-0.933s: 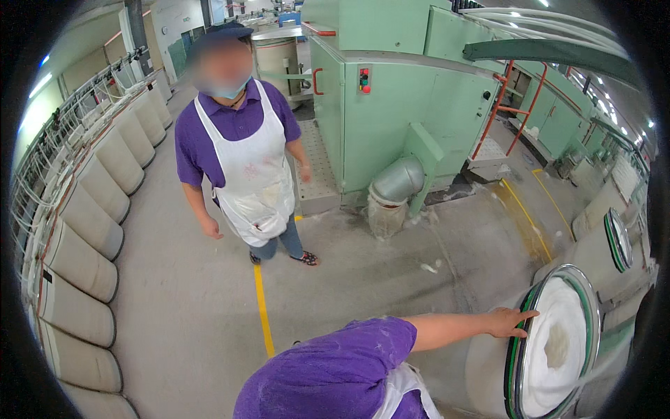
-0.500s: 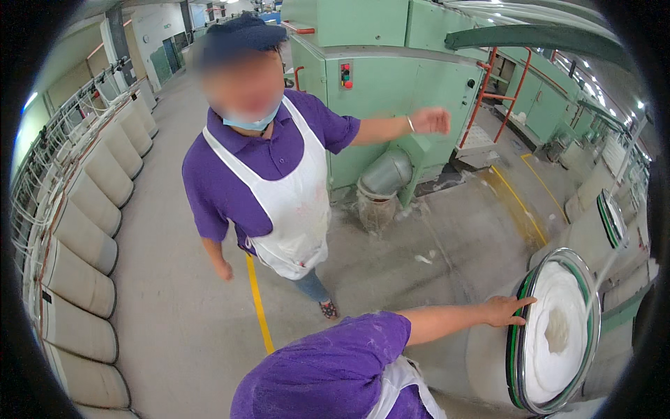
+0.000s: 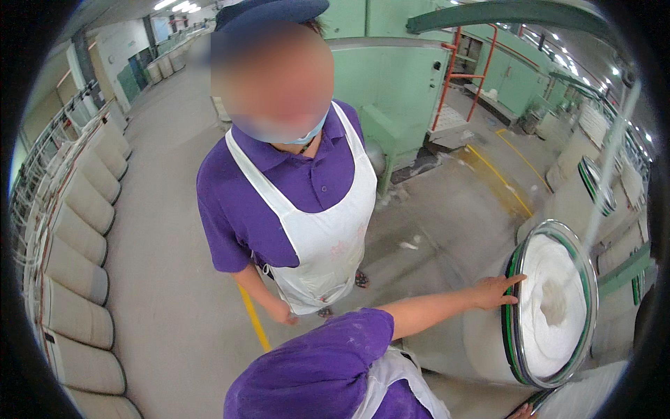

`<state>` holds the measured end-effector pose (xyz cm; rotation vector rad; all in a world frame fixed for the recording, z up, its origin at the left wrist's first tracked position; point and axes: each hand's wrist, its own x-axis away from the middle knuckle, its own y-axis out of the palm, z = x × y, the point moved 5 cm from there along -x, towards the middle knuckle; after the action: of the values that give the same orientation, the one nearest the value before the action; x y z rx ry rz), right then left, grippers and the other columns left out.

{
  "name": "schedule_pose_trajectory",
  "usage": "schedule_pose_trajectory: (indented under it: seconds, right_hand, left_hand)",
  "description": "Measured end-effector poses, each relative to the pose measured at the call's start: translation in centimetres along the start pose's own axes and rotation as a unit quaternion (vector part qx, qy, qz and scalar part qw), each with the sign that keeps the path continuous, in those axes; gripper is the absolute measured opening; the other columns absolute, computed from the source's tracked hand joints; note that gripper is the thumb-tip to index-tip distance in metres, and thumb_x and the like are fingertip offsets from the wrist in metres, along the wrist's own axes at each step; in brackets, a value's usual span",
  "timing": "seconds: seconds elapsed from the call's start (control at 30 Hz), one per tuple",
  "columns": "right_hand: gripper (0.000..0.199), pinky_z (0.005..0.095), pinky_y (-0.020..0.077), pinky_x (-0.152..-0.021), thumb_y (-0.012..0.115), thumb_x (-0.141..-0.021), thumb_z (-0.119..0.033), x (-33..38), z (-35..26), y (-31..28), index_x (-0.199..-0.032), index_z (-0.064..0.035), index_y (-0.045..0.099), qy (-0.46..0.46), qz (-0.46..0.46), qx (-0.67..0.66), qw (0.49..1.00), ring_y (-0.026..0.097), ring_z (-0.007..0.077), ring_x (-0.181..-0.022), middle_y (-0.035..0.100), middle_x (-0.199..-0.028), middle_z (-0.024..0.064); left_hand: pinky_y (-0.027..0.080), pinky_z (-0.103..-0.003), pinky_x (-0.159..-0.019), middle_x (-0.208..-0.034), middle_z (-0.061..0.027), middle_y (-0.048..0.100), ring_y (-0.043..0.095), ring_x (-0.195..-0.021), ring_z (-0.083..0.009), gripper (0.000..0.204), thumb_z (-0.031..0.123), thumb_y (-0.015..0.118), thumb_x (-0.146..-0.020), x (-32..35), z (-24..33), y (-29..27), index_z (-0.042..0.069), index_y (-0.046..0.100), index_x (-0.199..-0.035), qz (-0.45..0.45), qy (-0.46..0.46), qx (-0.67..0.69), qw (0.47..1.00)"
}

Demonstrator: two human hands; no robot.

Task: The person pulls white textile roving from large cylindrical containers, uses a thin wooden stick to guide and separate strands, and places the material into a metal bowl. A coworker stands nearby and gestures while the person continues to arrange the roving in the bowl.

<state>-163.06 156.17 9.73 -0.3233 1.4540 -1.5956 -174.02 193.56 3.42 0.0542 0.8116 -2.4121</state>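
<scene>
My left hand [image 3: 497,292] grips the near rim of a tall off-white sliver can [image 3: 481,349]. Its index finger stretches over the green-and-black banded edge, and another finger lies lower on the band. Coiled white fibre sliver [image 3: 551,342] fills the can around a hollow middle. At the lower right edge, a few fingertips of my right hand [image 3: 522,413] show beside the dark rim of a second can [image 3: 586,394]. Most of that hand is cut off, so its grip is hidden.
A co-worker [image 3: 321,202] in purple shirt and white apron stands close ahead, one hand [image 3: 283,313] hanging low. Rows of cans [image 3: 80,279] line the left side. Green machine cabinets [image 3: 391,77] and a red-railed step [image 3: 450,129] stand behind. More cans [image 3: 558,167] are at right.
The co-worker has come nearer, and the arm held out toward the right is no longer visible. Fingertips of my right hand have come into view. My left hand stays on the can's rim.
</scene>
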Motion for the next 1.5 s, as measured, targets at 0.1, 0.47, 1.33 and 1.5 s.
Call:
schedule_pose_trajectory:
  seconds: [0.1,0.47,1.33,1.5]
  right_hand:
    - [0.036,0.0439,0.0507,-0.075,0.043,-0.099,-0.028,-0.1,-0.3,-0.5,-0.107,-0.0012,0.065,-0.043,-0.002,0.019,0.999,0.062,0.035,-0.087,0.065,-0.102,0.021]
    - [0.042,0.0431,0.0492,-0.066,0.039,-0.098,-0.045,0.3,-1.3,-2.8,-0.112,-0.0162,0.066,0.151,-0.029,0.043,0.987,0.061,0.0324,-0.078,0.062,-0.092,0.0149]
    - [0.036,0.0443,0.0474,-0.086,0.043,-0.1,-0.032,-0.3,1.0,1.5,-0.118,-0.0054,0.06,0.203,-0.026,-0.033,0.978,0.056,0.0384,-0.106,0.052,-0.128,0.0175]
    - [0.034,0.0452,0.0477,-0.084,0.046,-0.099,-0.03,-0.7,0.9,1.5,-0.117,-0.0057,0.06,0.191,-0.035,-0.033,0.98,0.057,0.0382,-0.104,0.053,-0.127,0.0189]
  left_hand:
    - [0.045,-0.048,-0.091,-0.119,-0.0236,0.054,0.056,-0.105,-0.041,0.073,0.046,0.055,-0.092,0.1,0.2,0.0,0.027,0.016,-0.151,-0.031,-0.023,0.016,0.999]
    - [0.045,-0.049,-0.09,-0.119,-0.0262,0.052,0.056,-0.104,-0.0443,0.07,0.046,0.052,-0.094,0.9,1.1,-0.6,0.026,0.016,-0.15,-0.037,-0.027,0.006,0.999]
    - [0.048,-0.049,-0.084,-0.107,-0.0221,0.055,0.059,-0.096,-0.0421,0.07,0.056,0.049,-0.092,-1.0,-0.4,0.1,0.031,0.019,-0.149,-0.012,-0.009,-0.029,0.999]
    - [0.041,-0.049,-0.097,-0.124,-0.0261,0.052,0.052,-0.114,-0.0424,0.073,0.047,0.052,-0.094,0.6,1.7,-1.0,0.016,0.017,-0.15,-0.014,-0.019,-0.006,1.0]
